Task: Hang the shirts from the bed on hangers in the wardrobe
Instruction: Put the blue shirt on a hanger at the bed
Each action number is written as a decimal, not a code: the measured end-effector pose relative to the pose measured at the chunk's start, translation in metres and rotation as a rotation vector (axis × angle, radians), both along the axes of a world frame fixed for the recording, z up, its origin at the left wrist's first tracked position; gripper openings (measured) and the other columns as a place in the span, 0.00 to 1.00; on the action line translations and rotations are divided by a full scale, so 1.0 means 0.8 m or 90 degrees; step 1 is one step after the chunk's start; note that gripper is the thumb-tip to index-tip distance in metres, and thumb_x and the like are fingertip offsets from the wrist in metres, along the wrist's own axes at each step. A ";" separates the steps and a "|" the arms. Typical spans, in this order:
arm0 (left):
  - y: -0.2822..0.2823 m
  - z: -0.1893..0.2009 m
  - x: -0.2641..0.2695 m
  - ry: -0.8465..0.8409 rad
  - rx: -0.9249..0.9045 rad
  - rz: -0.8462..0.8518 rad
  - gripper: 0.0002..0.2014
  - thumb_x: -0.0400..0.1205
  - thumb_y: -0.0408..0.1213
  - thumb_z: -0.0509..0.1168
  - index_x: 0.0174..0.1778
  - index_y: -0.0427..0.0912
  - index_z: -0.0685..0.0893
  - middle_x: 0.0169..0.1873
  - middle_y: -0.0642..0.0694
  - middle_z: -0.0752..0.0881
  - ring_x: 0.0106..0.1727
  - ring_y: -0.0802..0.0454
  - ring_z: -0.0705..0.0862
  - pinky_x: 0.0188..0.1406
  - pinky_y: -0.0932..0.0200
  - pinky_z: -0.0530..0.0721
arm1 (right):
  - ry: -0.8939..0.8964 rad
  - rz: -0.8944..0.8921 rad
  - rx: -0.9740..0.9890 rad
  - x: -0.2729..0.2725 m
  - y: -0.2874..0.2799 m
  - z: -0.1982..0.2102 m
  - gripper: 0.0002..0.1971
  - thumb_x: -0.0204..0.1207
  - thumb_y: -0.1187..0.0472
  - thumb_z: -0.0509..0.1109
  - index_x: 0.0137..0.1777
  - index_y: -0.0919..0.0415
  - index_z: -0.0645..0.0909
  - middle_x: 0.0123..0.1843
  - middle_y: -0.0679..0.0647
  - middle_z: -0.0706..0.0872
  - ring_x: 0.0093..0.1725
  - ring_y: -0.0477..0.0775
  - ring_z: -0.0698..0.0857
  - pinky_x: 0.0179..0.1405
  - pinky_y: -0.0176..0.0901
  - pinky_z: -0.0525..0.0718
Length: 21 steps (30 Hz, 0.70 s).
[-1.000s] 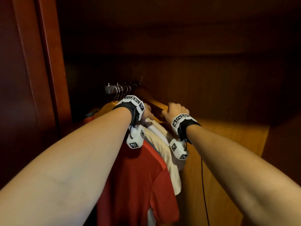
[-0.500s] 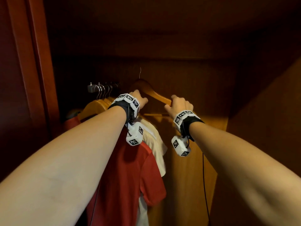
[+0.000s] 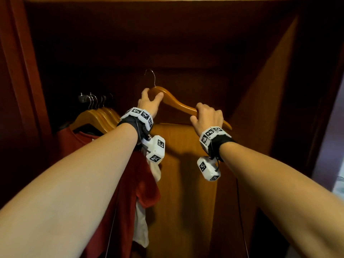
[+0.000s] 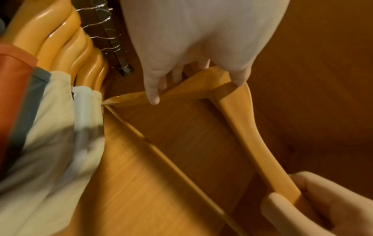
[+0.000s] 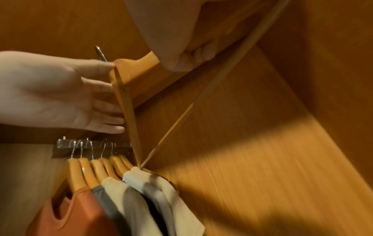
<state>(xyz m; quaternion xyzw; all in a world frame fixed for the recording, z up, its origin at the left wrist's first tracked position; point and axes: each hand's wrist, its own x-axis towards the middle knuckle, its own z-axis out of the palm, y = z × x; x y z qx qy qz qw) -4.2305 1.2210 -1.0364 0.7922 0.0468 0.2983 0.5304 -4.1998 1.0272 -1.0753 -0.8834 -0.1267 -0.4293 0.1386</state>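
Observation:
Both hands hold a bare wooden hanger (image 3: 178, 105) up inside the wardrobe, above and to the right of the rail (image 3: 83, 98). My left hand (image 3: 149, 101) pinches its neck just below the metal hook (image 3: 151, 77). My right hand (image 3: 206, 116) grips its right arm. In the left wrist view the hanger (image 4: 252, 143) runs from my left hand (image 4: 191, 39) down to my right hand (image 4: 322, 207). In the right wrist view the left hand (image 5: 50, 91) presses on the hanger (image 5: 139, 75). No shirt is on this hanger.
Several wooden hangers (image 3: 98, 118) hang on the rail at the left, carrying a red shirt (image 3: 141, 183), a cream shirt (image 3: 141, 226) and others (image 5: 141, 199). The wardrobe's back panel (image 3: 186, 183) and right side wall (image 3: 270, 90) close in the space.
Both hands have lifted the bare hanger up and to the right, away from the row of hung shirts. Its hook now stands free above the rail.

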 end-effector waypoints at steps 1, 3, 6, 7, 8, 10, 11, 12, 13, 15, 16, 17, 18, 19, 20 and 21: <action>-0.006 -0.001 -0.005 -0.006 0.001 -0.011 0.36 0.81 0.64 0.61 0.82 0.55 0.59 0.77 0.42 0.70 0.73 0.38 0.74 0.71 0.37 0.74 | -0.005 -0.003 0.002 -0.008 -0.009 -0.004 0.07 0.79 0.53 0.67 0.51 0.54 0.77 0.41 0.49 0.80 0.43 0.56 0.82 0.52 0.52 0.74; -0.018 -0.001 -0.019 -0.018 -0.008 -0.022 0.35 0.79 0.66 0.63 0.76 0.51 0.65 0.68 0.43 0.76 0.67 0.41 0.78 0.67 0.40 0.76 | -0.011 -0.006 0.008 -0.024 -0.024 -0.011 0.06 0.78 0.53 0.67 0.50 0.53 0.77 0.41 0.48 0.78 0.44 0.55 0.80 0.53 0.52 0.72; -0.031 -0.003 -0.041 -0.036 -0.033 -0.042 0.30 0.78 0.64 0.66 0.67 0.49 0.68 0.55 0.49 0.78 0.57 0.48 0.79 0.63 0.41 0.80 | -0.014 -0.009 0.014 -0.049 -0.041 -0.017 0.05 0.79 0.53 0.66 0.50 0.52 0.77 0.41 0.47 0.78 0.46 0.54 0.80 0.55 0.52 0.70; -0.033 -0.004 -0.046 -0.041 -0.034 -0.051 0.29 0.77 0.63 0.67 0.67 0.50 0.69 0.55 0.50 0.78 0.57 0.48 0.79 0.63 0.40 0.80 | -0.012 -0.014 0.017 -0.054 -0.042 -0.016 0.05 0.79 0.54 0.66 0.52 0.52 0.78 0.42 0.47 0.79 0.47 0.54 0.80 0.56 0.52 0.70; -0.035 -0.004 -0.053 -0.045 -0.031 -0.064 0.30 0.76 0.63 0.68 0.67 0.50 0.71 0.57 0.50 0.78 0.58 0.48 0.78 0.64 0.39 0.81 | -0.007 -0.023 0.019 -0.061 -0.045 -0.013 0.06 0.79 0.54 0.66 0.53 0.52 0.78 0.44 0.47 0.80 0.49 0.55 0.81 0.57 0.53 0.70; -0.037 -0.007 -0.063 -0.051 -0.012 -0.094 0.29 0.75 0.64 0.69 0.66 0.50 0.76 0.60 0.50 0.80 0.62 0.47 0.79 0.62 0.39 0.83 | 0.023 -0.050 0.019 -0.073 -0.049 -0.008 0.08 0.80 0.55 0.66 0.57 0.51 0.78 0.49 0.49 0.83 0.55 0.57 0.81 0.61 0.56 0.69; -0.039 -0.008 -0.068 -0.056 0.001 -0.112 0.27 0.76 0.64 0.68 0.63 0.50 0.79 0.59 0.49 0.81 0.62 0.47 0.80 0.60 0.39 0.84 | 0.042 -0.065 0.017 -0.079 -0.050 -0.005 0.09 0.80 0.55 0.65 0.58 0.51 0.78 0.51 0.50 0.84 0.57 0.58 0.81 0.63 0.58 0.69; -0.040 -0.008 -0.072 -0.062 0.010 -0.130 0.25 0.76 0.63 0.68 0.61 0.49 0.80 0.58 0.48 0.82 0.60 0.48 0.81 0.59 0.39 0.86 | 0.061 -0.079 0.013 -0.085 -0.052 -0.003 0.09 0.81 0.54 0.65 0.59 0.51 0.78 0.52 0.50 0.84 0.60 0.59 0.80 0.66 0.60 0.68; -0.040 -0.008 -0.075 -0.068 0.015 -0.146 0.23 0.77 0.63 0.69 0.58 0.49 0.81 0.57 0.47 0.83 0.58 0.50 0.81 0.58 0.38 0.86 | 0.076 -0.092 0.007 -0.090 -0.054 -0.002 0.09 0.81 0.54 0.65 0.60 0.51 0.77 0.53 0.50 0.84 0.61 0.59 0.80 0.68 0.63 0.66; -0.042 -0.011 -0.082 -0.077 0.019 -0.177 0.21 0.77 0.62 0.70 0.53 0.49 0.82 0.54 0.48 0.83 0.52 0.53 0.80 0.60 0.36 0.84 | 0.098 -0.112 -0.003 -0.102 -0.053 -0.001 0.11 0.81 0.54 0.65 0.62 0.51 0.77 0.55 0.51 0.84 0.63 0.60 0.80 0.72 0.66 0.63; -0.041 -0.013 -0.087 -0.078 0.020 -0.190 0.21 0.76 0.62 0.70 0.51 0.49 0.82 0.52 0.49 0.83 0.51 0.55 0.80 0.61 0.35 0.83 | 0.106 -0.118 -0.004 -0.108 -0.049 -0.002 0.12 0.82 0.54 0.64 0.63 0.51 0.77 0.56 0.51 0.84 0.64 0.60 0.80 0.73 0.67 0.62; -0.040 -0.015 -0.091 -0.077 0.017 -0.202 0.21 0.76 0.62 0.71 0.51 0.48 0.82 0.50 0.50 0.83 0.51 0.56 0.80 0.62 0.36 0.82 | 0.113 -0.121 0.000 -0.116 -0.044 -0.002 0.12 0.81 0.54 0.64 0.64 0.51 0.77 0.57 0.51 0.84 0.65 0.61 0.80 0.74 0.68 0.62; -0.039 -0.017 -0.096 -0.076 0.012 -0.214 0.22 0.75 0.62 0.71 0.51 0.48 0.83 0.50 0.51 0.84 0.51 0.57 0.80 0.61 0.37 0.82 | 0.121 -0.122 0.009 -0.124 -0.038 -0.003 0.13 0.81 0.54 0.64 0.64 0.51 0.76 0.57 0.51 0.84 0.65 0.61 0.80 0.75 0.69 0.62; -0.037 -0.021 -0.101 -0.076 0.003 -0.229 0.21 0.75 0.62 0.72 0.51 0.48 0.83 0.49 0.52 0.84 0.51 0.57 0.80 0.60 0.39 0.83 | 0.124 -0.122 0.018 -0.132 -0.032 -0.006 0.13 0.81 0.54 0.64 0.65 0.51 0.76 0.57 0.51 0.84 0.65 0.61 0.79 0.75 0.69 0.61; -0.036 -0.025 -0.109 -0.077 -0.007 -0.246 0.20 0.75 0.61 0.73 0.50 0.49 0.84 0.48 0.52 0.85 0.51 0.57 0.81 0.56 0.43 0.84 | 0.122 -0.119 0.024 -0.141 -0.026 -0.010 0.14 0.81 0.53 0.64 0.65 0.50 0.76 0.57 0.51 0.84 0.65 0.61 0.79 0.76 0.70 0.60; -0.036 -0.028 -0.118 -0.075 -0.023 -0.267 0.18 0.75 0.59 0.73 0.49 0.49 0.84 0.47 0.53 0.85 0.50 0.57 0.81 0.51 0.48 0.84 | 0.116 -0.113 0.025 -0.149 -0.020 -0.014 0.15 0.80 0.53 0.64 0.66 0.50 0.75 0.57 0.50 0.84 0.65 0.60 0.79 0.77 0.70 0.59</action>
